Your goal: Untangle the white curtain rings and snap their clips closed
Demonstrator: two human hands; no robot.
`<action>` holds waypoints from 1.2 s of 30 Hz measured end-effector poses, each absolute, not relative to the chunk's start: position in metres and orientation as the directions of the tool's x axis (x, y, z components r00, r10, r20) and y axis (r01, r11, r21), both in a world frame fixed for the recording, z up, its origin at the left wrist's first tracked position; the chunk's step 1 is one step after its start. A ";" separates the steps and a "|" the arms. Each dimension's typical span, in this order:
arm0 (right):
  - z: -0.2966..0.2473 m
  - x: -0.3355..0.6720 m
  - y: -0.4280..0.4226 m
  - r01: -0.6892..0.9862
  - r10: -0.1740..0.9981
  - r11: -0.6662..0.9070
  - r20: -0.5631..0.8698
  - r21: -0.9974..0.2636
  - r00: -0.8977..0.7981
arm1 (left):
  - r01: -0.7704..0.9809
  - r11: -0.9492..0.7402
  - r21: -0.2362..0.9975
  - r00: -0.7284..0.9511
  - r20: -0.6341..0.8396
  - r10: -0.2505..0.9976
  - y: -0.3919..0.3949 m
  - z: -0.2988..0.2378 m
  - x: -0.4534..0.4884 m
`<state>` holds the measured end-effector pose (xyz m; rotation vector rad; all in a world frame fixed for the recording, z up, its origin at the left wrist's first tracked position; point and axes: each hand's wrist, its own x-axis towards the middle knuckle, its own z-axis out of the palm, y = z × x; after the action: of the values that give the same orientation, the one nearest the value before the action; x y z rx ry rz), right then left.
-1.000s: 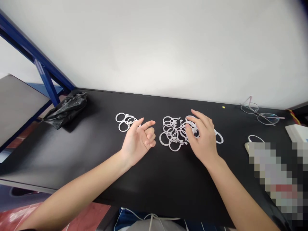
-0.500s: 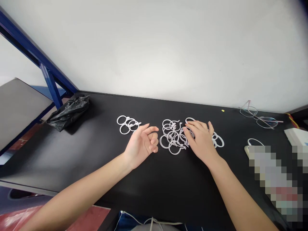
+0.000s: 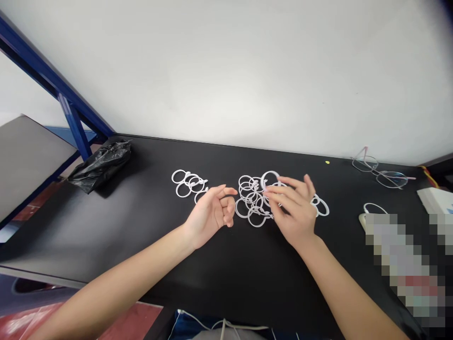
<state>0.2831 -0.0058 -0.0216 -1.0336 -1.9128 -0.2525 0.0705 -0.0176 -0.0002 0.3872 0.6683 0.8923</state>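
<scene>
Between the fingertips of my right hand (image 3: 295, 208) is a white plastic ring (image 3: 262, 183), raised above a pile of similar rings. That pile of white rings (image 3: 257, 225) lies in the middle of the black table, with small tabs or clasps on the rings. More white rings (image 3: 322, 208) show to the right, partly hidden behind my right hand. My left hand (image 3: 212, 215) hovers palm inward, fingers loosely curled and apart, holding nothing. A smaller group of linked-looking white rings (image 3: 183, 190) lies just beyond and left of it, partly covered by that hand.
A crumpled black plastic bag (image 3: 102, 163) sits at the table's left end, near a blue metal frame (image 3: 76, 125). Eyeglasses (image 3: 391, 179) lie at the back right by a small yellow bit (image 3: 327, 162). A blurred-out phone-like object (image 3: 363, 222) and a white box (image 3: 437, 200) are at right.
My right hand has lifted a white ring from the pile and turned, fingers now pinched on it. My left hand has shifted very slightly to the right.
</scene>
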 end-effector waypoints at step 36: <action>-0.015 0.261 -0.021 0.481 0.554 0.770 0.814 -0.420 -0.176 | -0.549 0.559 0.622 0.552 -0.233 0.801 -0.020 0.001 0.070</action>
<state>0.2613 -0.0209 -0.0149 -0.8005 -1.8167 0.0789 0.0705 -0.0205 0.0009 0.5220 0.5371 0.8421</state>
